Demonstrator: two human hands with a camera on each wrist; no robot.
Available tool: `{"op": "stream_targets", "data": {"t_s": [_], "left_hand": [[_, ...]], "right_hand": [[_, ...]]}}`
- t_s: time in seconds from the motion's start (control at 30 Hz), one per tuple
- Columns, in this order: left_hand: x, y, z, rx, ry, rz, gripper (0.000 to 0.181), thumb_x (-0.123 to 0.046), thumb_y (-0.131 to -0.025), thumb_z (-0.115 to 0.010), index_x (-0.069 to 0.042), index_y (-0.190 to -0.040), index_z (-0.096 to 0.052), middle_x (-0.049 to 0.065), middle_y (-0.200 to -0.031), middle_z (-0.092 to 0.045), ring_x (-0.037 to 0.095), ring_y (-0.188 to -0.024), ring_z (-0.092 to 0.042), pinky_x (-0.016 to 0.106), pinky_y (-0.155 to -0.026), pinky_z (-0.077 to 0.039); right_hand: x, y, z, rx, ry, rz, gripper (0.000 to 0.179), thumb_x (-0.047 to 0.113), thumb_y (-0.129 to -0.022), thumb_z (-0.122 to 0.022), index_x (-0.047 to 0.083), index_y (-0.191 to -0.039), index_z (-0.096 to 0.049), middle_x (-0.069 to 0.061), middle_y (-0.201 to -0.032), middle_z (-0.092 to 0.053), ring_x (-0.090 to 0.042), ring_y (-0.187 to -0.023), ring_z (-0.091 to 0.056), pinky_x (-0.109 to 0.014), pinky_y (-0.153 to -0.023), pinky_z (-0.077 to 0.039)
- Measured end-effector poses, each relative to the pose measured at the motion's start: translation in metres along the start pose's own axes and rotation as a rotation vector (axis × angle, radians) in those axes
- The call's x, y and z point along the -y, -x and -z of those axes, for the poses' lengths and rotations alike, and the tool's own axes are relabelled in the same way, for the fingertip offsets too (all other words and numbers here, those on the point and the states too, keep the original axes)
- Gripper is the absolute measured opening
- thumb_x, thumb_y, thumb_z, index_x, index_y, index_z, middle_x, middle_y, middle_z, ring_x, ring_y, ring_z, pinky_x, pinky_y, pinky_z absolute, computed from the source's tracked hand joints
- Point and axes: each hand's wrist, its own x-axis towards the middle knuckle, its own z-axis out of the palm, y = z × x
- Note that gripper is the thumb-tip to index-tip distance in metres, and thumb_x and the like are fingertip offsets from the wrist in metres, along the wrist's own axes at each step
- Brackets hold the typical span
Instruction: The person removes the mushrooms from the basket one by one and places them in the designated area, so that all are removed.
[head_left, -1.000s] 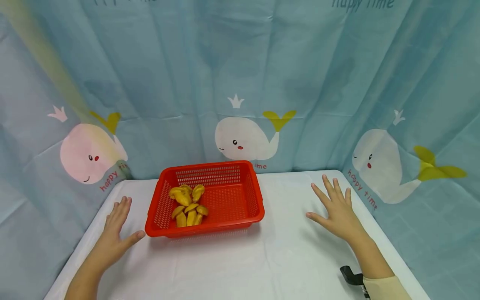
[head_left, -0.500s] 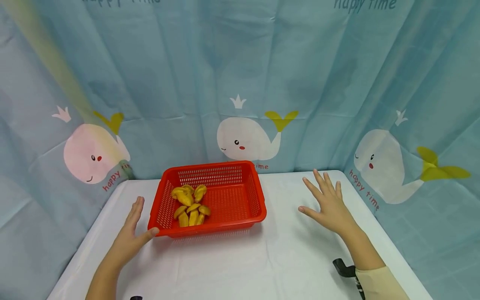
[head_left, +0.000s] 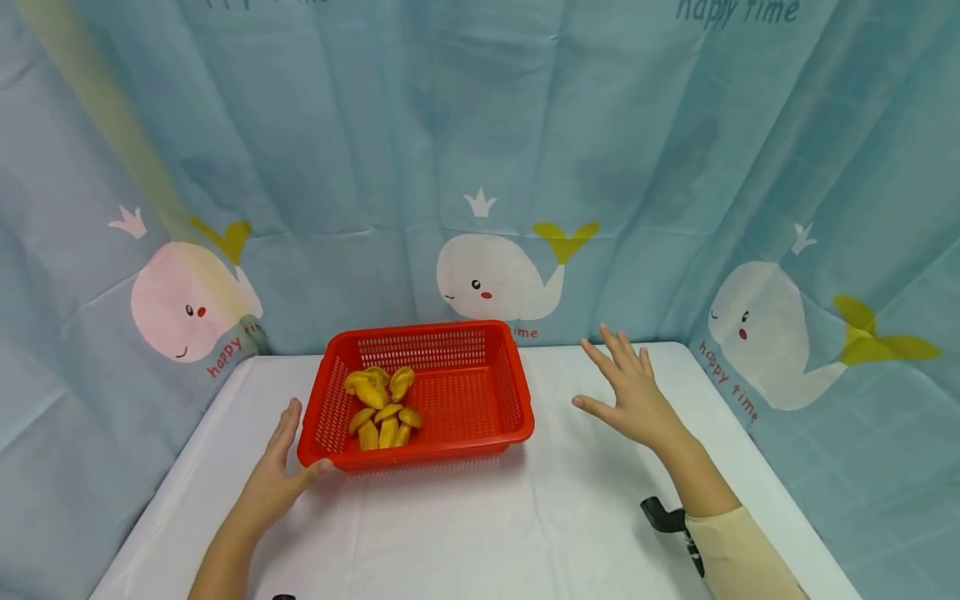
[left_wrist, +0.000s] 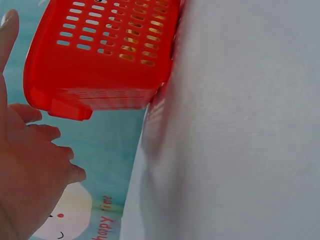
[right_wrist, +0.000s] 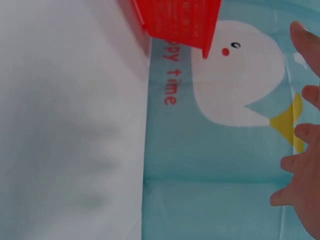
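Observation:
A red plastic basket [head_left: 457, 408] with slotted walls stands on the white table, left of the middle in the head view. In its left half lie several yellow-brown mushrooms [head_left: 387, 425], grouped in two clusters. My left hand [head_left: 273, 483] is at the basket's front left corner, fingers extended and thumb overlapping the rim in the head view. To the right of the basket, my right hand [head_left: 633, 400] hovers over the table with fingers spread, apart from the basket. Both hands are bare and hold nothing. The left wrist view shows the basket's wall [left_wrist: 100, 50] beside the left hand's fingers.
The white table [head_left: 450, 533] ends at a light blue curtain [head_left: 375, 167] printed with whales, which hangs behind and along both sides. A black wrist mount [head_left: 663, 517] sits by the right sleeve [head_left: 742, 550].
My left hand has moved right, up to the basket's corner. My right hand has moved left and slightly forward, toward the basket. The basket and mushrooms stay in place.

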Motion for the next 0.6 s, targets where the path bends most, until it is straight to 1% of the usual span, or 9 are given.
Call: {"op": "stream_targets", "data": {"t_s": [0.2,0.33,0.43,0.5,0.6], "left_hand": [[0.006,0.0,-0.005,0.02,0.022,0.048,0.111,-0.046,-0.088,-0.078,-0.041,-0.162,0.005,0.008,-0.173,0.003,0.041,-0.158,0.001,0.083,-0.108,-0.021],[0.009,-0.001,-0.007,0.03,0.025,0.065,0.113,-0.047,-0.087,-0.079,-0.039,-0.163,0.006,0.009,-0.173,0.002,0.041,-0.158,0.001,0.083,-0.108,-0.021],[0.008,0.0,-0.009,0.03,0.026,0.069,0.115,-0.047,-0.086,-0.08,-0.038,-0.163,0.005,0.01,-0.173,0.001,0.042,-0.158,-0.001,0.082,-0.108,-0.022],[0.007,0.001,-0.01,0.032,0.028,0.07,0.114,-0.047,-0.086,-0.08,-0.041,-0.162,0.006,0.01,-0.173,0.001,0.042,-0.158,-0.002,0.081,-0.108,-0.023],[0.005,0.001,-0.011,0.028,0.036,0.056,0.114,-0.045,-0.087,-0.08,-0.042,-0.162,0.005,0.01,-0.173,-0.001,0.043,-0.158,-0.004,0.081,-0.109,-0.024]], "right_hand": [[0.013,-0.014,0.001,0.036,-0.023,0.005,0.092,0.057,-0.088,-0.074,0.032,-0.164,-0.027,-0.003,-0.174,-0.009,-0.039,-0.159,-0.004,-0.072,-0.122,0.0],[0.02,-0.025,0.002,0.041,-0.039,0.022,0.091,0.056,-0.089,-0.074,0.032,-0.163,-0.027,-0.003,-0.173,-0.011,-0.039,-0.159,-0.006,-0.074,-0.121,-0.003],[0.024,-0.035,0.003,0.047,-0.059,0.05,0.09,0.054,-0.09,-0.074,0.032,-0.163,-0.027,-0.003,-0.173,-0.013,-0.04,-0.158,-0.009,-0.074,-0.12,-0.006],[0.027,-0.041,0.004,0.056,-0.069,0.067,0.09,0.054,-0.09,-0.073,0.033,-0.164,-0.027,-0.003,-0.173,-0.014,-0.039,-0.158,-0.01,-0.073,-0.121,-0.007],[0.033,-0.052,0.005,0.066,-0.086,0.088,0.088,0.055,-0.091,-0.072,0.031,-0.163,-0.028,-0.002,-0.172,-0.016,-0.038,-0.158,-0.011,-0.072,-0.121,-0.007]]}}
